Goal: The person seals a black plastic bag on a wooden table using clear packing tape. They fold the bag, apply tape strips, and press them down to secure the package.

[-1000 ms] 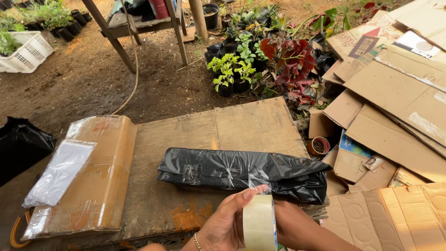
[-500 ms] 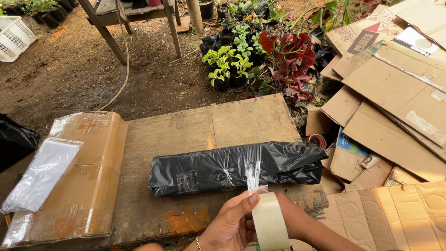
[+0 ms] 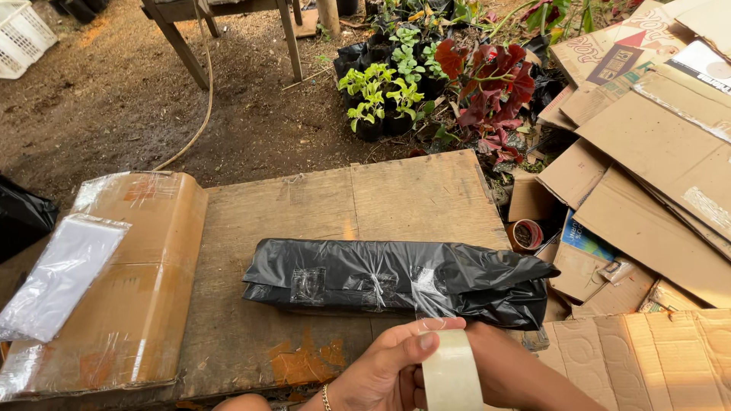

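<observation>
A long package wrapped in black plastic lies across a worn wooden tabletop, with clear tape patches along its near side. My left hand is at the near edge, thumb and fingers closed on a roll of clear tape held upright. A strip of tape runs from the roll up to the package. My right hand comes in behind the roll; its fingers are hidden by it.
A cardboard box wrapped in clear film stands on the left with a clear plastic bag on it. Flattened cardboard is heaped on the right, with another tape roll beside it. Potted plants stand beyond the table.
The tape roll has dropped lower and nearer to me, drawing a strip out from the package. The view has shifted, so the package sits more to the middle.
</observation>
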